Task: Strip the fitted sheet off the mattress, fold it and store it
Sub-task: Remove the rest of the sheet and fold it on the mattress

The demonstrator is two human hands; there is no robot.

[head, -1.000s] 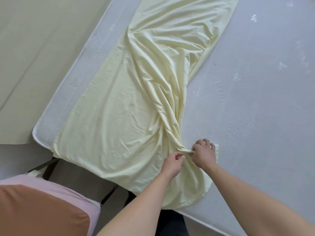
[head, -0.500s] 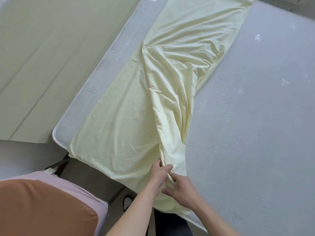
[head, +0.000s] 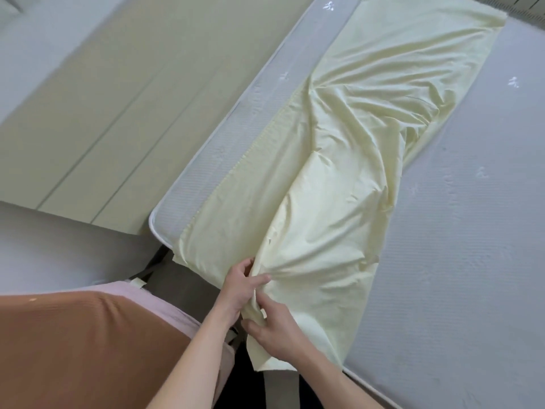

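A pale yellow fitted sheet point(head: 348, 160) lies as a long, wrinkled strip along the left side of the bare grey mattress point(head: 466, 225). Its near end hangs over the mattress's foot edge. My left hand point(head: 237, 286) pinches a bunched fold of the sheet at that near end, fingers pressed into the cloth. My right hand point(head: 275, 329) grips the same bunched edge just below and to the right, touching the left hand. The far end of the sheet reaches the top of the view.
The mattress corner point(head: 156, 228) has white piping. A cream panelled wall or wardrobe point(head: 97, 107) runs along the left. A pink and brown cushion point(head: 88, 343) sits at the lower left. Dark bed frame parts point(head: 165, 267) show below the mattress corner.
Both hands have dragged the gathered sheet edge from the mattress top left and toward me, over the foot edge. The fold has shifted left, and my view has swung right and up.
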